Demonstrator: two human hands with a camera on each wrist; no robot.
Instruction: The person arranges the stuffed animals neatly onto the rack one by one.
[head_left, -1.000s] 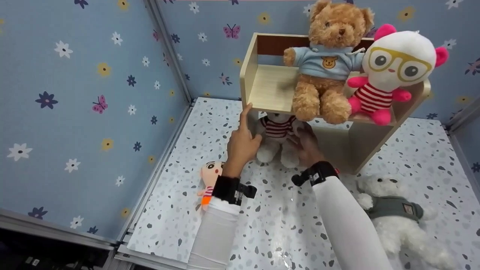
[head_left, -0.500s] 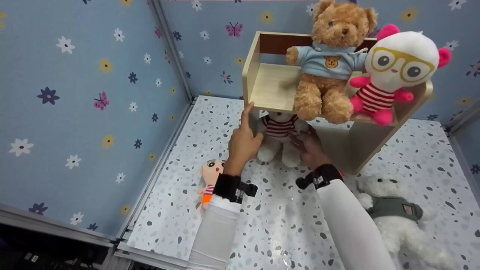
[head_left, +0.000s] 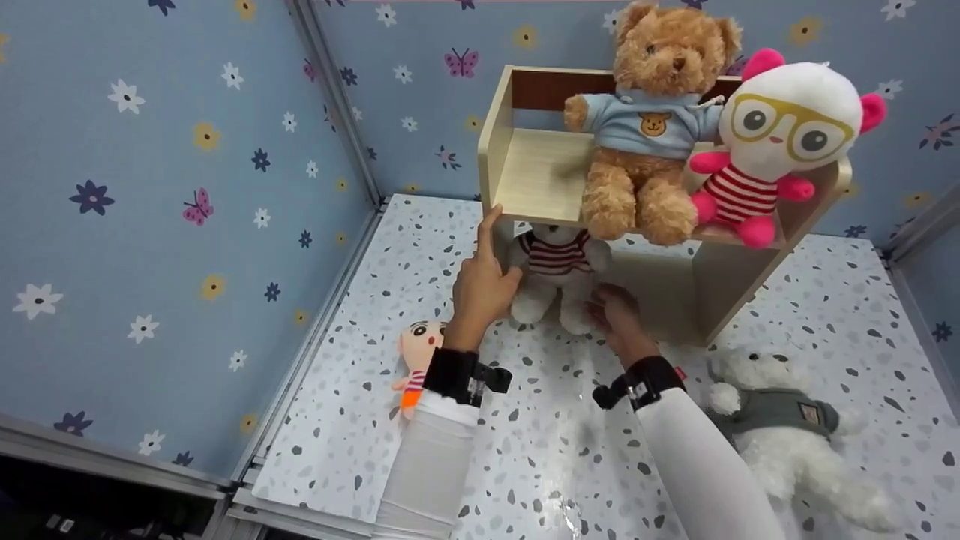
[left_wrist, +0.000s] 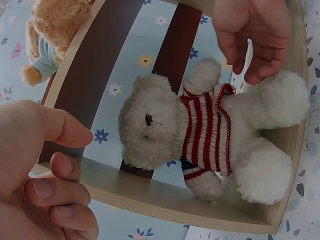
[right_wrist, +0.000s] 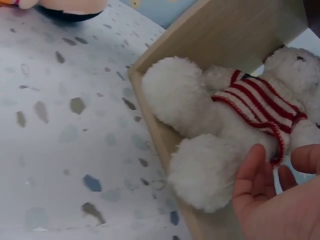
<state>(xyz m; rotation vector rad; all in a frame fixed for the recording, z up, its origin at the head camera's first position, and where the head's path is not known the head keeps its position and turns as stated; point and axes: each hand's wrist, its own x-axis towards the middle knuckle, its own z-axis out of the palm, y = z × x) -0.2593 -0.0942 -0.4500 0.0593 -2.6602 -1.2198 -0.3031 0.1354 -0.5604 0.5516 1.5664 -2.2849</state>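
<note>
At the front left corner of the shelf unit (head_left: 536, 180), the left hand (head_left: 484, 289) is raised with its index finger pointing up to the edge of the upper board; whether the tip touches cannot be told. Its remaining fingers bend loosely and hold nothing. Lower and to the right, the right hand (head_left: 621, 316) reaches forward, palm turned inward, fingers softly bent and thumb apart, gripping nothing. Both arms stretch forward in white sleeves (head_left: 431, 472), one black strap (head_left: 452, 375) on each wrist.

Between the hands, the white bear in a red-striped sweater (head_left: 555, 274) sits upright at the left end of the lower compartment, legs toward the front edge. The right fingertips are just beside one of its legs; contact is unclear.

Five plush toys are in view. Two sit side by side on the upper level: one brown bear in a blue hoodie (head_left: 651, 135) and one pink-and-white panda with yellow glasses (head_left: 787, 139). Two lie on the speckled surface (head_left: 540, 450): one white plush in a grey top (head_left: 784, 412) to the right, and one doll in orange shorts (head_left: 420, 345), partly hidden by the left arm.
</note>
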